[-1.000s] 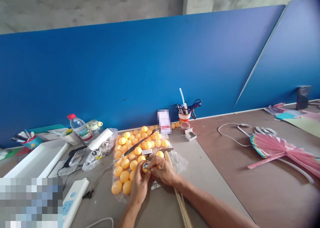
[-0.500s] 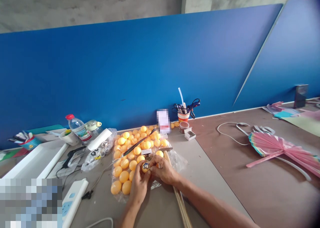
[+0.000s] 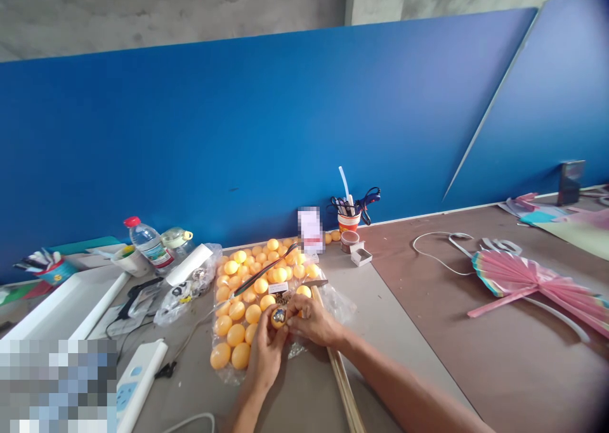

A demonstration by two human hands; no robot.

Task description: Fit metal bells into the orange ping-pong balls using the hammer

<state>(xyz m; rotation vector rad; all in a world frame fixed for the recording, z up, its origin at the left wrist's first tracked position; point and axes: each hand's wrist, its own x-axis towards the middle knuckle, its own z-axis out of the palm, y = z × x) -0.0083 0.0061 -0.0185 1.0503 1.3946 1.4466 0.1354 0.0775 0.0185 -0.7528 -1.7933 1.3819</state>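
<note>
Orange ball point(image 3: 275, 323): sitting at the near edge of the bagged balls point(image 3: 235, 335), showing a shiny silvery patch point(image 3: 280, 315) on the upper side; not revealing whether coating or separate piece.
Left hand point(image 3: 266, 349): holding the ball from the left, with thumb and fingers curled close around it.
Right hand point(image 3: 310, 319): touching the ball from the right, fingers bent, thumb and index tips nearly together beside the patch; not showing whether pinching anything small there.
Ball weight: probably feeling light, judging by a likely hollow plastic shell.
Ball surface: looking smooth, likely slipping or rolling under a loose fingertip.
Ball wall: probably staying stiff under gentle pressure, risking a dent under a hard pinch.
Silvery patch: possibly scuffing under rubbing; not confirming from here.
Best hold: calling for a grip around the widest part, on bare orange, leaving the patch uncovered.
Dark slender tool point(image 3: 259, 274): lying across the bagged balls, apart from both hands.
</note>
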